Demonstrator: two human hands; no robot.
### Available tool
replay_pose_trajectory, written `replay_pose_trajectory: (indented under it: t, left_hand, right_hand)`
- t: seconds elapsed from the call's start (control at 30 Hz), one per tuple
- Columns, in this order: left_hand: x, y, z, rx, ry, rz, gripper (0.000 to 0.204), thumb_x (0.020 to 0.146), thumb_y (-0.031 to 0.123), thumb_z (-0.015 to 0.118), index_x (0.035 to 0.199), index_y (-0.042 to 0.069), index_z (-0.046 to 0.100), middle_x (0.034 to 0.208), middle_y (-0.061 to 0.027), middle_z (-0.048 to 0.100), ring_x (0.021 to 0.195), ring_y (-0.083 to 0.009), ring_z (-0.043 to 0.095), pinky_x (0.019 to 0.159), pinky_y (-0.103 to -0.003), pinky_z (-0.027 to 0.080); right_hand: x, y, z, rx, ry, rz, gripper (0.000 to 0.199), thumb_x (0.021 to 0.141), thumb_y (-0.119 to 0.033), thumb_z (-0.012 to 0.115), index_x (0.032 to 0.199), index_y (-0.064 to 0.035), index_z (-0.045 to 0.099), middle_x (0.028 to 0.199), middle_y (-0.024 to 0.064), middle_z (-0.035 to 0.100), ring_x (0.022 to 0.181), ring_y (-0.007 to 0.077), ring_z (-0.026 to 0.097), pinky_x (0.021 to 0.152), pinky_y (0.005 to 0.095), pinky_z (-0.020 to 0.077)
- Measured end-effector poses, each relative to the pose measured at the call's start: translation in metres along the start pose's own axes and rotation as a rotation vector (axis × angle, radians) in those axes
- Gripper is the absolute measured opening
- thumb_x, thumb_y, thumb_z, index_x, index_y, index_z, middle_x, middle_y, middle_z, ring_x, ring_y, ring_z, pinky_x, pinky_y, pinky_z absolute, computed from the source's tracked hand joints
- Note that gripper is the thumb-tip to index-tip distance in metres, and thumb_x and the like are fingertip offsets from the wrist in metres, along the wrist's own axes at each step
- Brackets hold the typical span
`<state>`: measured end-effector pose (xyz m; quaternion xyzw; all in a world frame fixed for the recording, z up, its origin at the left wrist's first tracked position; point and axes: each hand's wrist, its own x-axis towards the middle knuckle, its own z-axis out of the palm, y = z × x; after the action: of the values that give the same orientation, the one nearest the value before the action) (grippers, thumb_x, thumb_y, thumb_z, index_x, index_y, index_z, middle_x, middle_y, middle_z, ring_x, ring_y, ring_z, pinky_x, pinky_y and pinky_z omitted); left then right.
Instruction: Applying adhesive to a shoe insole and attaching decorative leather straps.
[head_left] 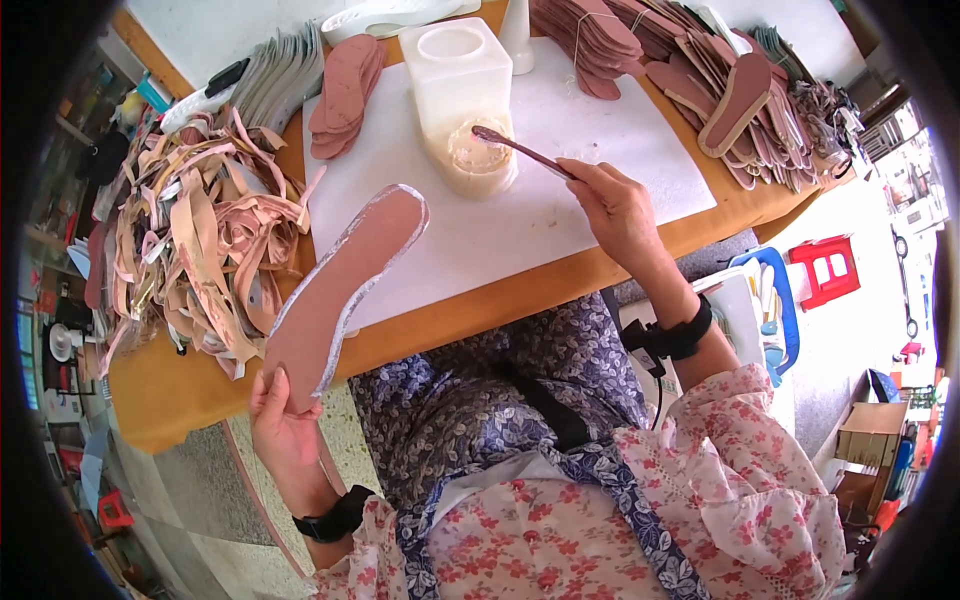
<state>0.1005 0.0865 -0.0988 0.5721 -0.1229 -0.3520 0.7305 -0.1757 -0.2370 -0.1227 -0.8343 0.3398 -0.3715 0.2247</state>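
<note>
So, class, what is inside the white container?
In the container, pale paste shows near the brush; whatever lies further back is covered and cannot be seen.

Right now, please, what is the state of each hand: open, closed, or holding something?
Left hand: closed, holding the pink insole by its near end.
Right hand: closed, holding the brown brush between thumb and fingers.

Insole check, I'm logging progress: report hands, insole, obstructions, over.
Left hand gripping insole by lower end. Right hand holding brush, tip at jar mouth. Insole edges streaked white. Scrap strips heaped to its left; nothing seen blocking either hand.
</note>
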Motion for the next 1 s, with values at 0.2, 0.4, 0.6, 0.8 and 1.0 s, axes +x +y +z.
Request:
replay_pose_trajectory:
  t: [0.2,0.4,0.6,0.8,1.0]
  left_hand:
    - [0.001,-0.003,0.005,0.022,0.044,-0.013,0.023,0.094,0.017,0.063,0.115,0.008,0.06,0.102,-0.0008,0.067,0.079,-0.008,0.062,0.059,-0.021,0.046]
    - [-0.001,-0.003,0.021,0.005,0.143,0.008,0.028,0.094,0.018,0.062,0.117,0.003,0.062,0.103,-0.0068,0.066,0.08,-0.0124,0.061,0.06,-0.027,0.046]
    - [-0.001,0.002,0.028,0.135,0.082,-0.027,0.026,0.095,0.017,0.06,0.119,0.007,0.057,0.1,-0.0019,0.066,0.077,-0.0091,0.062,0.055,-0.023,0.043]
    - [0.013,0.009,0.028,0.322,-0.163,-0.009,0.023,0.095,0.019,0.059,0.114,0.005,0.06,0.094,-0.0029,0.066,0.071,-0.0099,0.062,0.055,-0.025,0.048]
    - [0.028,0.006,0.044,0.4,-0.209,-0.03,0.019,0.095,0.02,0.063,0.104,0.004,0.063,0.088,-0.0037,0.067,0.062,-0.0082,0.061,0.054,-0.02,0.052]
  right_hand:
    - [0.004,0.009,0.009,-0.093,0.05,-0.093,0.022,0.089,-0.013,0.064,0.111,-0.0133,0.07,0.08,0.0109,0.06,0.064,0.0307,0.059,0.058,0.0383,0.0478]
    - [-0.003,0.017,0.001,-0.366,-0.003,-0.07,0.027,0.089,-0.015,0.064,0.116,-0.017,0.068,0.088,0.0061,0.062,0.087,0.0266,0.061,0.078,0.0382,0.0471]
    - [-0.009,0.014,0.004,-0.357,0.095,-0.089,0.04,0.087,-0.018,0.067,0.127,-0.0153,0.061,0.111,0.0102,0.06,0.104,0.0288,0.056,0.087,0.0406,0.0433]
    - [-0.017,-0.001,-0.013,-0.302,0.162,-0.112,0.039,0.087,-0.015,0.068,0.126,-0.008,0.061,0.114,0.0154,0.059,0.107,0.0332,0.055,0.093,0.0415,0.0433]
    - [-0.021,-0.032,-0.012,-0.248,0.135,-0.136,0.034,0.088,-0.012,0.066,0.122,-0.0073,0.063,0.113,0.0156,0.06,0.106,0.0327,0.057,0.091,0.041,0.0454]
